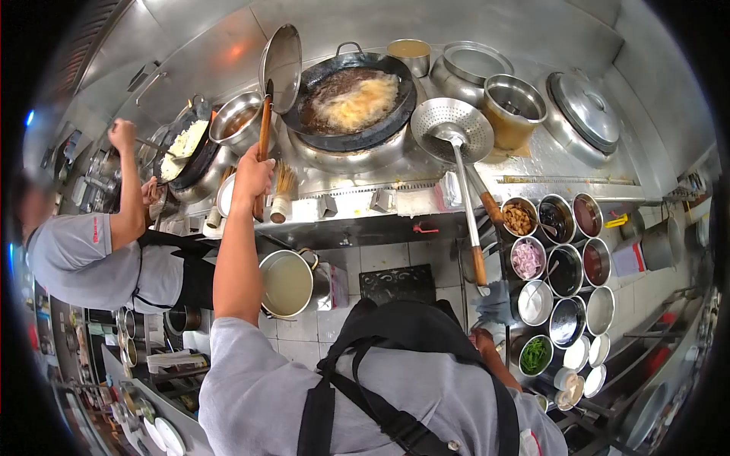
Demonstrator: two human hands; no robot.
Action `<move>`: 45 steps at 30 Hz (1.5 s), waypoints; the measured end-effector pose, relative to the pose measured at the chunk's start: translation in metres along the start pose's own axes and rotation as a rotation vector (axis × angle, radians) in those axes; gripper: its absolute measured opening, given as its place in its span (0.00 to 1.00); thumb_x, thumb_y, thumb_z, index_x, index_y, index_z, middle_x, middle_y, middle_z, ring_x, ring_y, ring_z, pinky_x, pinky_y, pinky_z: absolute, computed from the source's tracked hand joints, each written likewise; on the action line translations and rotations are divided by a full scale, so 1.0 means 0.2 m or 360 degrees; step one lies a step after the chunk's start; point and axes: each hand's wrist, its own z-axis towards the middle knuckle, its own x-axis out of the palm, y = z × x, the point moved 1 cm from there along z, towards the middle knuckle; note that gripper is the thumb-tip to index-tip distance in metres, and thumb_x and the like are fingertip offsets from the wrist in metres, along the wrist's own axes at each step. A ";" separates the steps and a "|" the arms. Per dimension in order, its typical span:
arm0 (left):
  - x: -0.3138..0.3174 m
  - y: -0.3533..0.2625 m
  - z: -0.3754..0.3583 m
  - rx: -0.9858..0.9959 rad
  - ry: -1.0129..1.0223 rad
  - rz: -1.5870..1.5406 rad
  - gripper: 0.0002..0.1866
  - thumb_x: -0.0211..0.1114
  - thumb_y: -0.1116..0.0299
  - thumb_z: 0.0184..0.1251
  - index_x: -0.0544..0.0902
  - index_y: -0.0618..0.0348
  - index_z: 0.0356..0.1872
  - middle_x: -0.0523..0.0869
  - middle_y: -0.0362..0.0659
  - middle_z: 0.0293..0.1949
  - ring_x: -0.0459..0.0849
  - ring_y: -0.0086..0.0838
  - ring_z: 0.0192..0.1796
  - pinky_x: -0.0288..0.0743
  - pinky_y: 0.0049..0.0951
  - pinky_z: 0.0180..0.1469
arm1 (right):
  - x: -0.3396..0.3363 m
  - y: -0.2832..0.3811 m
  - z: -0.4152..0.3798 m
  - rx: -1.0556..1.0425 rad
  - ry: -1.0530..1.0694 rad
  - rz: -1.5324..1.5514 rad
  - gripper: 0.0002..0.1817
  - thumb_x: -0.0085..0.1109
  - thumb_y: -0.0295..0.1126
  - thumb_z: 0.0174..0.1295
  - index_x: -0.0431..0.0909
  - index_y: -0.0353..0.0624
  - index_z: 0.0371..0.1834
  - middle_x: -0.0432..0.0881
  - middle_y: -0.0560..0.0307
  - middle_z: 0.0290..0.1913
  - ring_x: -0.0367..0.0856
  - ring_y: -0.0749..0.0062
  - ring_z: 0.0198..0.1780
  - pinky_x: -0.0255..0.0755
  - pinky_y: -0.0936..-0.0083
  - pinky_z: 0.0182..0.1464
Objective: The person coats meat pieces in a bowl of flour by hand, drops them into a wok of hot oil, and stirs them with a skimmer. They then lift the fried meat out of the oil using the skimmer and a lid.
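My left hand (254,175) is closed around the wooden handle of a round mesh strainer (281,64). The strainer head is raised at the left edge of a black wok (308,135), where pale golden food (361,102) fries in bubbling dark oil. My right hand (482,342) hangs low by my right side, near a grey cloth (494,302). Its fingers are mostly hidden. To the right of the wok, a perforated skimmer (453,125) lies with its long handle pointing towards me.
Metal pots (513,102) and a lidded pot (585,110) stand right of the wok. Several containers of ingredients (527,258) line the right side. Below the stove edge is a pot of cloudy liquid (286,283). At left, a co-worker (114,251) handles a second wok (190,163).
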 end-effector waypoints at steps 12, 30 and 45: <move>0.25 0.06 0.20 -0.0338 0.0688 -0.0751 0.16 0.57 0.71 0.68 0.69 0.62 0.55 0.81 0.49 0.31 0.77 0.25 0.23 0.73 0.25 0.22 | -0.05 -0.12 -0.14 -0.0519 0.0117 -0.0576 0.18 0.53 0.46 0.61 0.74 0.47 0.49 0.77 0.56 0.34 0.77 0.67 0.32 0.73 0.65 0.34; 0.46 -0.16 -0.13 -0.0146 0.0468 -0.0784 0.13 0.57 0.74 0.65 0.70 0.62 0.50 0.80 0.47 0.28 0.76 0.25 0.21 0.73 0.27 0.21 | -0.05 -0.06 -0.05 -0.0526 -0.0020 -0.0560 0.13 0.51 0.39 0.64 0.74 0.48 0.47 0.77 0.57 0.31 0.77 0.69 0.27 0.74 0.70 0.28; 0.29 -0.11 -0.06 -0.0109 0.0348 -0.0601 0.18 0.56 0.75 0.65 0.70 0.60 0.56 0.79 0.44 0.26 0.75 0.24 0.19 0.70 0.25 0.18 | 0.06 0.10 -0.02 -0.0100 0.0015 0.0000 0.12 0.52 0.40 0.63 0.74 0.48 0.46 0.78 0.58 0.31 0.77 0.71 0.25 0.75 0.70 0.28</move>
